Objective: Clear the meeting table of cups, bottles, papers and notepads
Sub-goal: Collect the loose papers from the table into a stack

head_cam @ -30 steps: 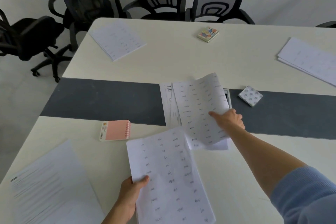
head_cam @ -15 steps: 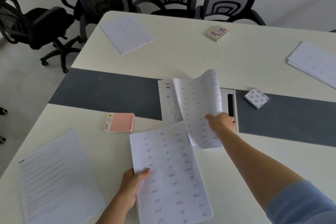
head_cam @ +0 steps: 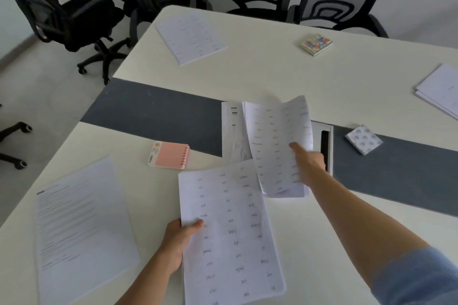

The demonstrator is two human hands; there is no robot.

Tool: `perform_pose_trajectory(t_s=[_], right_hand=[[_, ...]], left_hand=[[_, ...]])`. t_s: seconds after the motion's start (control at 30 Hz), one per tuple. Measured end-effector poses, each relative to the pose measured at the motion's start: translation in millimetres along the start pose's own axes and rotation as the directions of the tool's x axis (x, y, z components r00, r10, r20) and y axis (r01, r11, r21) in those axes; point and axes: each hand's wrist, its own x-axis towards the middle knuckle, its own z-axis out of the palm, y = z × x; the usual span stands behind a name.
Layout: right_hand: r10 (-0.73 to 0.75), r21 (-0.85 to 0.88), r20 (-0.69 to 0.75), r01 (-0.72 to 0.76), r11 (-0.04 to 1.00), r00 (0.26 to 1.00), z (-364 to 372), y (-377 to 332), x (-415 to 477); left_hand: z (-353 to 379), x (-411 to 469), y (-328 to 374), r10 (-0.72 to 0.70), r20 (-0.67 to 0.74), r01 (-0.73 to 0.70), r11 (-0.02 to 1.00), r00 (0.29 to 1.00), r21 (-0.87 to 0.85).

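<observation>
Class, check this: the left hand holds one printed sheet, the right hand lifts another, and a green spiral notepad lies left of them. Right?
No: the head view shows the spiral notepad is pink, not green. The left hand does hold one printed sheet, the right hand lifts a second sheet, and the notepad lies left of them.

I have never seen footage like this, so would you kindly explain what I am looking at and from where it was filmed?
There is no machine: a person wears a wide-angle camera on the head, looking down at their own bare hands over a white meeting table. The left hand grips a printed white sheet by its edge; the right hand holds a second printed sheet, lifted and curling. Lying about are a pink spiral notepad, a colourful small pad, a grey-patterned small pad and other paper piles.
</observation>
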Motion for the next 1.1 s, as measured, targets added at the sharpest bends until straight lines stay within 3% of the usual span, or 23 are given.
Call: perform_pose_trajectory(t_s=[0.07,0.2,0.33,0.47,0.57,0.73,0.93,1.1], right_hand=[[0.042,0.107,0.14,-0.058,0.993,0.989,-7.4,-3.3,3.7],[0.07,0.065,0.403,-0.105,0.992,0.912,-16.5,-1.7,-3.6],[-0.018,0.075,0.333,-0.008,0.997,0.943,-24.1,7.1,-6.6],[-0.114,0.049,0.119,0.109,0.993,0.986,-50.9,18.1,-17.9],[-0.123,0.141,0.059,0.113,0.984,0.991,-92.3,26.5,-31.4],[-0.169,0.319,0.207,0.097,0.943,0.964,-159.8,55.6,-72.7],[-0.278,0.582,0.202,0.113,0.806,0.939,-199.7,98.4,-116.1],[-0.198,0.443,0.392,0.004,0.896,0.899,-169.6,139.9,-141.8]], left_hand=[[0.2,0.7,-0.2,0.011,-0.008,-0.011,1.0,1.0,0.005],[-0.3,1.6,-0.5,0.008,-0.012,-0.008,1.0,1.0,0.023],[-0.4,3.4,-1.0,0.024,-0.013,-0.023,0.999,1.0,0.044],[-1.6,-1.4,-0.4,0.028,0.019,-0.029,0.996,0.999,0.079],[-2.4,-12.8,-4.1,0.049,0.062,-0.056,0.991,0.997,0.125],[4.9,-44.3,-29.6,0.013,0.143,-0.052,0.961,0.99,0.27],[3.1,-57.7,-37.5,-0.058,0.164,0.01,0.96,0.985,0.279],[8.4,-57.6,-32.0,-0.169,0.217,0.135,0.977,0.961,0.167]])
